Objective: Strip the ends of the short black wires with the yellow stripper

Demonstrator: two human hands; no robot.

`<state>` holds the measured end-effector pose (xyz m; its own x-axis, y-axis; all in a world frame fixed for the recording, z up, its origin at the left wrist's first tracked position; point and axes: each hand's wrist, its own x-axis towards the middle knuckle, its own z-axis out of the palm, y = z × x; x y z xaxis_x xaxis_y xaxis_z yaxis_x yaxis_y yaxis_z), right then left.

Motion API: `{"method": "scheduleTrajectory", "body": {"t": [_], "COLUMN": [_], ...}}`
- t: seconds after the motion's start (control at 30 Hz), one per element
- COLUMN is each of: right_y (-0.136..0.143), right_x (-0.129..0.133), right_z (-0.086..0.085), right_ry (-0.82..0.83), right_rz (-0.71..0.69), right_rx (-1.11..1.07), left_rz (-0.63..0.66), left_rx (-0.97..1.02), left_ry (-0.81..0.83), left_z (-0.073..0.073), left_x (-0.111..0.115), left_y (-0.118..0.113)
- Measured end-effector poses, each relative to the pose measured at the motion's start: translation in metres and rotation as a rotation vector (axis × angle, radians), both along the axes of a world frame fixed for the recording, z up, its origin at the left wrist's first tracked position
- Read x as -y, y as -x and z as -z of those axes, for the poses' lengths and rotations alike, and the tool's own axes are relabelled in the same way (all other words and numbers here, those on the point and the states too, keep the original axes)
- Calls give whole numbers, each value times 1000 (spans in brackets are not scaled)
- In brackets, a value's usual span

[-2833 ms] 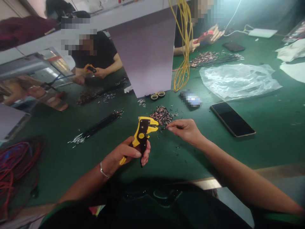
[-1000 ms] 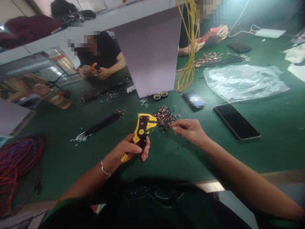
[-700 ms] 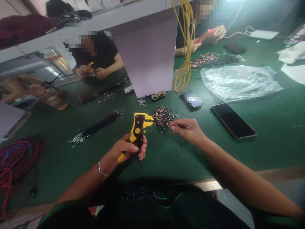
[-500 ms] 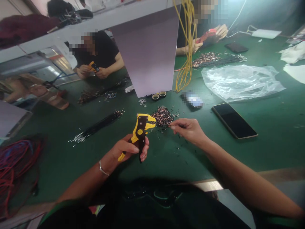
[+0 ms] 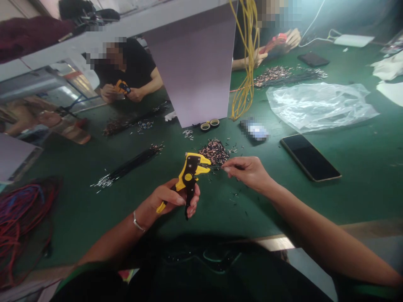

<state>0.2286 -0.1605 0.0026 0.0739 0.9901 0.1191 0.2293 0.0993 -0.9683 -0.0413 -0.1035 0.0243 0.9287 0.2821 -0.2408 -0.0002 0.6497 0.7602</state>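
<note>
My left hand (image 5: 176,198) is wrapped round the handles of a yellow and black wire stripper (image 5: 189,177), its jaws pointing right. My right hand (image 5: 247,170) pinches a thin dark wire (image 5: 217,167), whose left end reaches the jaws of the tool. Just behind the jaws lies a heap of short copper and black wire pieces (image 5: 214,152). To the left, a bundle of black wires (image 5: 130,165) rests on the green table (image 5: 220,214).
A black phone (image 5: 310,157) lies to the right, near a clear plastic bag (image 5: 321,105). Two tape rolls (image 5: 210,125) sit by an upright panel (image 5: 197,75). Yellow cables (image 5: 248,63) hang beside it. Red wires (image 5: 19,226) lie left. Two people work across the table.
The wire stripper in my left hand has shifted slightly right and down, tilting a little. My right hand has moved slightly left with the wire, which now meets the jaws.
</note>
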Motion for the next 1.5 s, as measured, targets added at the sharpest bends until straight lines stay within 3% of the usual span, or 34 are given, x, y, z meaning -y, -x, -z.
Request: {"method": "scheduleTrajectory", "body": {"t": [0.43, 0.67, 0.93, 1.13, 1.5], "right_y": [1, -1, 9, 11, 15], "right_x": [0, 3, 9, 11, 12], "right_z": [2, -5, -9, -9, -14], "right_ry": [-16, 19, 66, 42, 76], "right_rz": [-4, 14, -132, -80, -162], "right_rx": [-11, -33, 36, 98, 100], "left_rz": [-17, -59, -133, -147, -167], "left_rx": [-1, -8, 3, -26, -85], "left_ry": [-39, -60, -92, -192, -366], "left_z": [-1, -3, -2, 1, 1], "left_x": [3, 2, 2, 3, 4], "left_y": [0, -1, -2, 0, -1]}}
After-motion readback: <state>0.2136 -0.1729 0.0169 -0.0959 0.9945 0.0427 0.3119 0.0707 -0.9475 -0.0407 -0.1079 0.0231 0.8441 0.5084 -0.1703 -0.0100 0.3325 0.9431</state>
